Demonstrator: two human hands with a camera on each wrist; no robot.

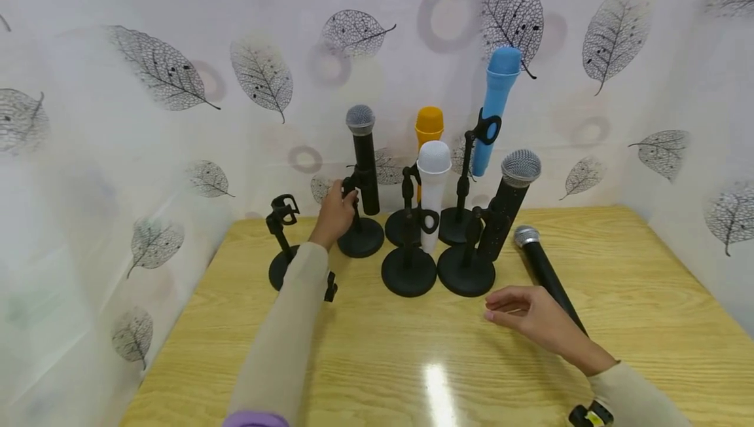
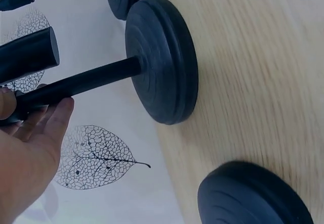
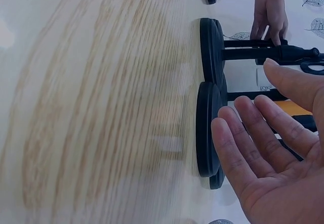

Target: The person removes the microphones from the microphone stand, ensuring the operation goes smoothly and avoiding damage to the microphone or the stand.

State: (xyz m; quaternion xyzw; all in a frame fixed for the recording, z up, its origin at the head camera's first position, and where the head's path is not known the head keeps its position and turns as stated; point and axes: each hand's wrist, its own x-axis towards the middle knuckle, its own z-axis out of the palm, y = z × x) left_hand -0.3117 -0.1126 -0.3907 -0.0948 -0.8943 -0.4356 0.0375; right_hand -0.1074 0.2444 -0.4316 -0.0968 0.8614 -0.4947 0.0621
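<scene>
My left hand (image 1: 336,216) grips the upright of a black desk microphone stand (image 1: 361,238) near its clip. Held in that clip is a black microphone (image 1: 365,168) with a silver mesh head, upright and slightly tilted. In the left wrist view, the fingers curl round the stand's post (image 2: 83,82), just beside the microphone's lower end (image 2: 35,54). The round base stands on the table. My right hand (image 1: 533,315) hovers over the table with loosely bent fingers and nothing in them. Partly behind it lies another black microphone (image 1: 550,276) with a silver head.
To the left, a stand (image 1: 283,263) has a bare clip. Right of my left hand cluster stands bearing a white microphone (image 1: 434,185), an orange one (image 1: 429,119), a blue one (image 1: 497,96) and a black one (image 1: 506,207). A leaf-patterned curtain (image 1: 265,152) hangs behind the wooden table (image 1: 365,361).
</scene>
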